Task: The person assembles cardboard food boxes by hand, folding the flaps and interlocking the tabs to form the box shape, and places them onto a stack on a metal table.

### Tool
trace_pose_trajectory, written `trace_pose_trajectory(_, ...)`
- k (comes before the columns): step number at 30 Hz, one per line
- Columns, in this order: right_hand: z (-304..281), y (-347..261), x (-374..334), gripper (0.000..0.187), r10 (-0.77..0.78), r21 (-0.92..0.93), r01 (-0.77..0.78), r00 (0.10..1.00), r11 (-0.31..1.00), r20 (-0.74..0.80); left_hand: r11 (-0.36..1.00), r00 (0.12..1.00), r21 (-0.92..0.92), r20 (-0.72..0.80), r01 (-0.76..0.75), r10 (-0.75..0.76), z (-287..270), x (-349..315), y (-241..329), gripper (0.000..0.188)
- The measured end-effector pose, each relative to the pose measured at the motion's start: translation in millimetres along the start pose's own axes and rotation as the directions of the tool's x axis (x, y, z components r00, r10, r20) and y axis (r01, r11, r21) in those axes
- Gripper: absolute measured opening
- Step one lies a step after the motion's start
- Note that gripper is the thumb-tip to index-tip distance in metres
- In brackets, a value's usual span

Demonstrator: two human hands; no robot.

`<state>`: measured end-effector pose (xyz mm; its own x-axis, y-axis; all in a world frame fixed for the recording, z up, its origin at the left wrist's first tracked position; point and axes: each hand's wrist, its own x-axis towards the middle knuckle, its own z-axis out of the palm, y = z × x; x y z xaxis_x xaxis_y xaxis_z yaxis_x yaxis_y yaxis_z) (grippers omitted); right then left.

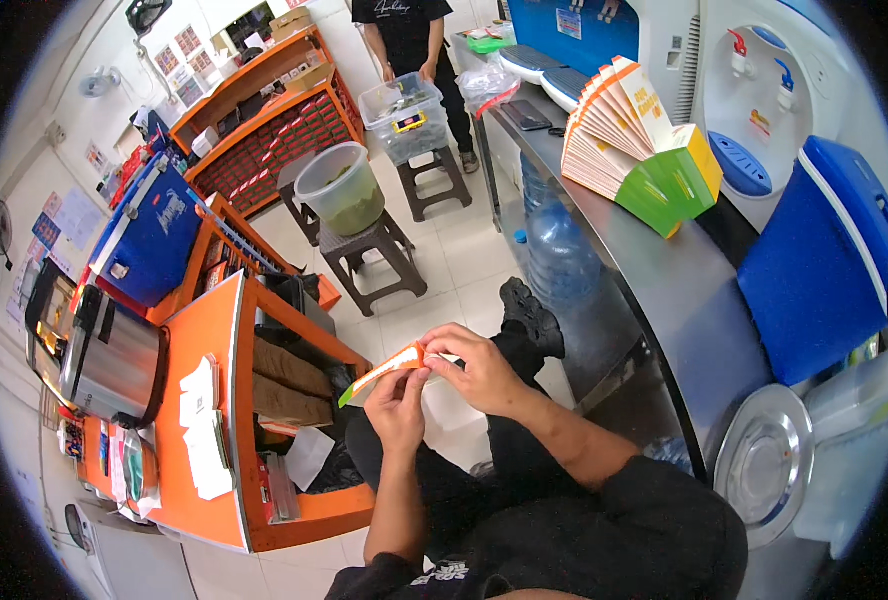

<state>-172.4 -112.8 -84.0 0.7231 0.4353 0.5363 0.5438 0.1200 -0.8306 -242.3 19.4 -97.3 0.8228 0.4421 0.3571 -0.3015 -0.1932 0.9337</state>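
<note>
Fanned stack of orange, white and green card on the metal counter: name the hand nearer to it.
Right. The right hand is below and left of the fanned stack; the left hand is farther left and lower.

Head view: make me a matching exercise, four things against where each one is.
1. cardboard piece
2. fanned stack
3. round tub
4. silver pot

A. on a dark stool
B. on the orange table
C. held by the left hand and right hand
D. on the metal counter

Pairs: 1-C; 2-D; 3-A; 4-B.
</note>
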Motion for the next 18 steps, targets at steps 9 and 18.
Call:
trace_pose_trajectory(9, 2.3, 0.6, 3.4, 0.015, 0.072, 0.097, -0.066, 0.996, 0.993, -0.057, 0.985, 0.998, 0.171, 0.046, 0.022, -0.030, -9.7, 14.6, 2.3, 0.017)
trace_pose_trajectory(18, 14.5, 5.2, 7.2, 0.018, 0.290, 0.478, -0.219, 0.954, 0.851, -0.080, 0.997, 0.999, -0.069, -0.021, -0.033, 0.031, -4.8, 20.5, -9.0, 0.020)
